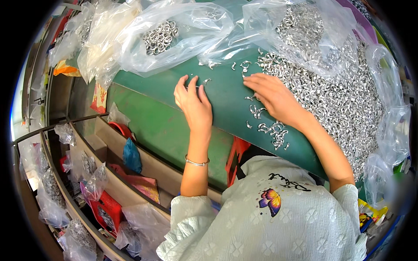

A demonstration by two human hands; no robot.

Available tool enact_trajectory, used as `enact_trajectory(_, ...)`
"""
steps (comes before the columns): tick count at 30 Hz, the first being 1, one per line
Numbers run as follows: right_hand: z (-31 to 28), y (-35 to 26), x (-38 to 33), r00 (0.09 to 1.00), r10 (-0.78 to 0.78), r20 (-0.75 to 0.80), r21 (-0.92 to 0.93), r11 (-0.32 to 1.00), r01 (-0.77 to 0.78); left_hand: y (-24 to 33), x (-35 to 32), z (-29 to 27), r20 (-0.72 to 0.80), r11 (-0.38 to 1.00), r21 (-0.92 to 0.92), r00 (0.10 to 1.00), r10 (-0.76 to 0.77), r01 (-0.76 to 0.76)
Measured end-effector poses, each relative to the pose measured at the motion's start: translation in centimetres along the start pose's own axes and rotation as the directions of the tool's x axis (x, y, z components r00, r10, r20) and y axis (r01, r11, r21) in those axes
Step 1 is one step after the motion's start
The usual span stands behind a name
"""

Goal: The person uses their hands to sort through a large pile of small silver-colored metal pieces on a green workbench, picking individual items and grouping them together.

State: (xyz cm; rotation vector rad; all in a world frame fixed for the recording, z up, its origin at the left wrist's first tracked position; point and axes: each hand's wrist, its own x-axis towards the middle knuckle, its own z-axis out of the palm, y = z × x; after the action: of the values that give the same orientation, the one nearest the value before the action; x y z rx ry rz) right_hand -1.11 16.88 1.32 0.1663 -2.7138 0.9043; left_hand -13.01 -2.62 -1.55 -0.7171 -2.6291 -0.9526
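Note:
My left hand (193, 103), with a thin bracelet (197, 162) on its wrist, hovers over or rests on the green tabletop (226, 100). Its fingers are apart, and a small silvery curved metal piece (207, 81) lies by their tips. Flat and stretched out, my right hand (274, 96) is at the left edge of a big heap of small curved metal pieces (335, 100). A few loose pieces (245, 66) lie by its fingertips. Under its wrist side, more loose pieces (275, 132) are scattered toward the near edge. Whatever is beneath the right palm is hidden.
A clear plastic bag (191, 39) with ring-like metal pieces lies at the back. Another clear bag (261, 21) partly covers the heap. At left stands a brown compartmented shelf (109, 169) holding bagged parts, a red basket (106, 209) and a blue bag (132, 155).

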Motion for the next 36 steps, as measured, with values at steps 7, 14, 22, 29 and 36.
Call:
enact_trajectory(7, -0.8, -0.7, -0.5, 0.999, 0.005, -0.038, 0.087, 0.996, -0.001, 2.7, -2.0, -1.5, -0.033, 0.974, -0.198, 0.994, 0.107, -0.111)
enact_trajectory(14, 0.6, -1.3, -2.1, 0.997, 0.010, 0.074, -0.103, 0.995, -0.003, 6.6, -5.4, 0.1, 0.270, 0.895, -0.443, 0.946, 0.178, -0.042)
enact_trajectory(22, -1.7, -1.1, -4.3, 0.993, 0.108, -0.054, 0.120, 0.988, -0.101, 8.0, -5.8, -0.4, 0.321, 0.847, -0.521, 0.944, 0.081, 0.105)
enact_trajectory(29, -2.1, -0.6, -5.6, 0.989, 0.100, -0.112, -0.140, 0.983, -0.115, 8.2, -7.3, -0.9, 0.378, 0.805, -0.588, 0.907, 0.184, 0.082)
enact_trajectory(36, -0.2, -0.1, -3.0, 0.994, 0.041, -0.099, -0.180, 0.982, -0.058, 9.0, -7.7, 0.3, 0.377, 0.788, -0.605, 0.913, 0.156, 0.116)
